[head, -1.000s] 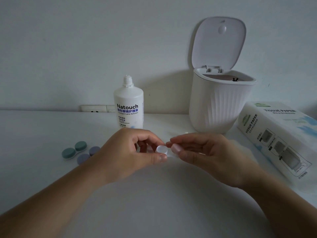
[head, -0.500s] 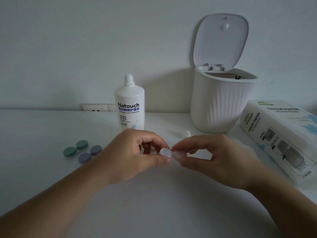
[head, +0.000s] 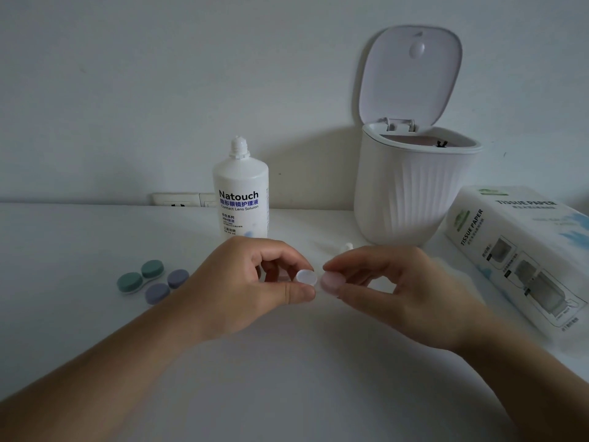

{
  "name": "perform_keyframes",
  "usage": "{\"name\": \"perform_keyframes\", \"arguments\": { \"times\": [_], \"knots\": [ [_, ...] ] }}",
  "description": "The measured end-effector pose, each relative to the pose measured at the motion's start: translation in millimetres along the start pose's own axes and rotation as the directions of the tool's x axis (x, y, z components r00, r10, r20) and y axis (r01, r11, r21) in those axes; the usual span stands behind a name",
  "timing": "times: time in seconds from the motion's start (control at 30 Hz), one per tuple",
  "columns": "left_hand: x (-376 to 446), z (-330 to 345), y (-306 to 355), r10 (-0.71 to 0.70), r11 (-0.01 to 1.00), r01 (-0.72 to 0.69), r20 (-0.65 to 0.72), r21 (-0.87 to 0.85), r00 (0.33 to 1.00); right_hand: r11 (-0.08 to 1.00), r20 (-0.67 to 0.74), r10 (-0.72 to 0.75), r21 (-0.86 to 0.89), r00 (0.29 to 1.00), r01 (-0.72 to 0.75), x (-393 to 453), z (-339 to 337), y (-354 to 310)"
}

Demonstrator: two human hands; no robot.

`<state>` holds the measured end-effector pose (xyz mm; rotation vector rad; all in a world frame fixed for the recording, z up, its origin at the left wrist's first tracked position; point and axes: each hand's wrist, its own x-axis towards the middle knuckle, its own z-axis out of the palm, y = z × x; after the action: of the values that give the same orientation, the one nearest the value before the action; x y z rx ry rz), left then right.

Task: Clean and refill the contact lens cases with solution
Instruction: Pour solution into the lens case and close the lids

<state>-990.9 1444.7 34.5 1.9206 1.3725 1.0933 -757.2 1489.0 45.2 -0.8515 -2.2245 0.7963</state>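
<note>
Both hands meet over the middle of the white table. My left hand [head: 251, 282] pinches a pale lens case; its white round cap [head: 307, 277] shows at my fingertips. My right hand [head: 389, 288] grips the pink cap [head: 331, 282] at the case's other end. Most of the case body is hidden by my fingers. Behind my left hand stands the uncapped Natouch solution bottle [head: 241, 193]. Its small white cap [head: 346, 247] lies on the table behind my right hand. To the left lie a green lens case [head: 140, 277] and a purple lens case [head: 167, 286], both closed.
A white ribbed mini bin [head: 411, 196] with its lid up stands at the back right. A tissue paper pack [head: 516, 250] lies at the right edge. A wall socket [head: 178, 200] sits behind the bottle.
Both hands have stayed together on the pale case with only small finger shifts. The small bottle cap behind my right hand has come into sight.
</note>
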Motion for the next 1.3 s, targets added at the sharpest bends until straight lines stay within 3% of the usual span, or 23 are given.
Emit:
{"name": "perform_keyframes", "arguments": {
  "times": [0.2, 0.37, 0.63, 0.8, 1.0, 1.17, 1.3],
  "knots": [
    [0, 1, 0, 0.023, 1.0, -0.024, 0.016, 0.016, 1.0, 0.999, -0.057, 0.04, -0.002, 0.998, -0.041, 4, 7, 3],
    [1, 0, -1, 0.011, 1.0, -0.011, -0.003, -0.007, 1.0, 1.0, 0.048, 0.017, 0.024, 0.999, -0.018, 2, 1, 6],
    [1, 1, 0, 0.028, 0.999, -0.029, -0.014, -0.014, 0.999, 0.999, -0.053, 0.047, 0.01, 0.997, -0.047, 6, 10, 7],
    [1, 1, 1, 0.025, 1.0, -0.025, -0.036, 0.0, 0.999, 0.997, 0.046, 0.021, 0.078, 0.999, -0.025, 3, 4, 7],
    [1, 1, 1, 0.031, 0.999, -0.032, -0.036, -0.004, 0.999, 0.996, -0.025, 0.04, 0.082, 0.999, -0.038, 5, 10, 7],
    [1, 0, 2, 0.05, 0.999, -0.05, -0.025, -0.006, 0.998, 0.984, 0.047, 0.066, 0.165, 0.997, -0.073, 4, 6, 9],
    [1, 0, 2, 0.038, 0.999, -0.038, -0.029, -0.006, 0.999, 0.987, 0.013, 0.042, 0.154, 0.999, -0.044, 5, 7, 8]
  ]
}}
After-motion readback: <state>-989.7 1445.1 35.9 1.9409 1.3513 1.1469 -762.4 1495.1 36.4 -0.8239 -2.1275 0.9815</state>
